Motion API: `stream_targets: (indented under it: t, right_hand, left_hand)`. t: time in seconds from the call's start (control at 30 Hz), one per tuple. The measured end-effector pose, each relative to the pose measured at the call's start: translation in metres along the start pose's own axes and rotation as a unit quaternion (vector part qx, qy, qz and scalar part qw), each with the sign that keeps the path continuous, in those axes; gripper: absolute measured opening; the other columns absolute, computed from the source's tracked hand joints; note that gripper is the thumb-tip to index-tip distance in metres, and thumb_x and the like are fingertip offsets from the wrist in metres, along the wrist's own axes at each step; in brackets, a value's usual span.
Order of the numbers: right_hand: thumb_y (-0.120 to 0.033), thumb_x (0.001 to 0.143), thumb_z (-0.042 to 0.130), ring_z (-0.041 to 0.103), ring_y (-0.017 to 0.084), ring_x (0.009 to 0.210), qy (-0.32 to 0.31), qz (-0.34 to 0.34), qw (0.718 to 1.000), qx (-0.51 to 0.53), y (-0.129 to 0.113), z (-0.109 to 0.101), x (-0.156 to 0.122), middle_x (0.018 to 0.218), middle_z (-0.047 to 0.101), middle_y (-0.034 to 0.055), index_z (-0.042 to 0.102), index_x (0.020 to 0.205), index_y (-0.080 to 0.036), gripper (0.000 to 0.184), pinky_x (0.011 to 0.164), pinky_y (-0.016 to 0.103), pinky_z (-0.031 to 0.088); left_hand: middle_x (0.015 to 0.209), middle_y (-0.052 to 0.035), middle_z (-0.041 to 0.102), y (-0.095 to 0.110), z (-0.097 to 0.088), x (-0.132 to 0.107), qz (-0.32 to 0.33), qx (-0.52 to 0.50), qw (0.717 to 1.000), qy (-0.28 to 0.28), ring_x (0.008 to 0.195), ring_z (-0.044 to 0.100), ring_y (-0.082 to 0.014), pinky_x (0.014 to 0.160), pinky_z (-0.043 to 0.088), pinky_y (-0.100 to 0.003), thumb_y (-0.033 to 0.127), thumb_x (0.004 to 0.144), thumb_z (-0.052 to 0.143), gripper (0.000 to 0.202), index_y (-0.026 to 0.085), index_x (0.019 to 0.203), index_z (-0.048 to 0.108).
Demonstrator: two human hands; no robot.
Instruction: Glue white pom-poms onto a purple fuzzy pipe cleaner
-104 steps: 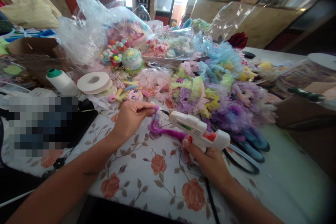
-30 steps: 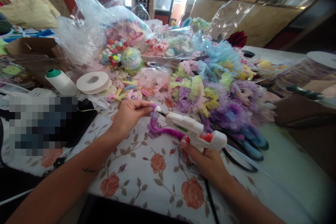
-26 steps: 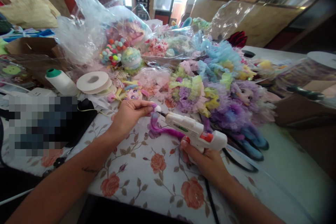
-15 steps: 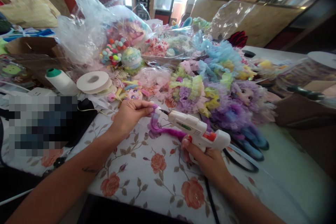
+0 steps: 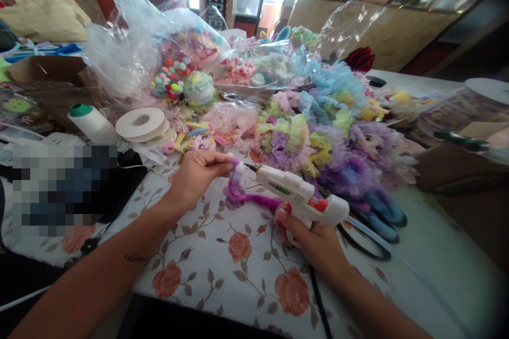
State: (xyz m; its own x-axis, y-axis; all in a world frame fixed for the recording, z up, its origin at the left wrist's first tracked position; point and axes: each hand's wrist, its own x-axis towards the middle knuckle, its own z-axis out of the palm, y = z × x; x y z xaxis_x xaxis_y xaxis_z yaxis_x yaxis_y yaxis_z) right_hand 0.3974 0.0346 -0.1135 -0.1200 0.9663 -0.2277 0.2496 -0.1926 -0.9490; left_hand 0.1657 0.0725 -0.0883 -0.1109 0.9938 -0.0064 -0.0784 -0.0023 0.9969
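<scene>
My left hand (image 5: 202, 172) pinches one end of a fuzzy purple strip (image 5: 235, 188), which curves down and runs right toward my other hand. A small white piece shows at the pinched end. Wrapped round the handle of a white hot glue gun (image 5: 294, 190) is my right hand (image 5: 302, 228). The gun's dark nozzle points left, close to the strip's pinched end; whether it touches cannot be made out. A clear glue stick (image 5: 369, 233) sticks out from the gun's rear.
Beyond my hands lie a doll head (image 5: 202, 140), ruffled pastel doll clothes (image 5: 282, 135) and a purple-haired doll (image 5: 371, 143). Ribbon spools (image 5: 141, 123) and a thread cone (image 5: 91, 123) stand left. A black cable (image 5: 320, 302) hangs over the flowered tablecloth (image 5: 222, 286). A cardboard box (image 5: 457, 180) is at right.
The glue gun's nozzle has shifted very slightly right, away from the strip's pinched end. My left hand keeps its place.
</scene>
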Motion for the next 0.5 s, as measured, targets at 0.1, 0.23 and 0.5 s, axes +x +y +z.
stream_targets:
  t: [0.1,0.23,0.5]
  right_hand:
    - [-0.053,0.078,0.066,0.047,0.012,0.046,-0.013,-0.012,1.0,0.007,-0.001,-0.001,0.002,0.052,0.055,-0.002,0.063,0.081,-0.019,0.035,0.046,0.024,0.037]
    - [-0.05,0.077,0.069,0.05,0.012,0.048,-0.027,-0.013,0.999,0.014,-0.001,-0.003,0.003,0.054,0.056,-0.0024,0.069,0.093,-0.019,0.034,0.047,0.024,0.04]
    - [-0.043,0.077,0.067,0.051,0.011,0.046,-0.028,-0.049,0.997,0.047,-0.015,-0.009,-0.001,0.056,0.058,-0.0021,0.071,0.093,-0.018,0.03,0.046,0.024,0.04]
  left_hand:
    - [0.082,-0.0034,0.079,-0.001,0.0,0.0,-0.006,-0.004,1.0,0.012,0.078,0.073,-0.0199,0.082,0.06,-0.034,0.025,0.068,0.08,0.014,0.023,0.082,0.08]
    - [0.083,-0.0044,0.079,-0.004,-0.002,0.003,-0.009,-0.034,0.999,0.026,0.077,0.072,-0.0191,0.079,0.06,-0.032,0.028,0.064,0.084,0.019,0.021,0.081,0.08]
    - [0.084,-0.0026,0.077,-0.005,-0.004,0.009,-0.024,-0.109,0.989,0.094,0.083,0.07,-0.0171,0.079,0.058,-0.027,0.027,0.054,0.089,0.03,0.017,0.079,0.077]
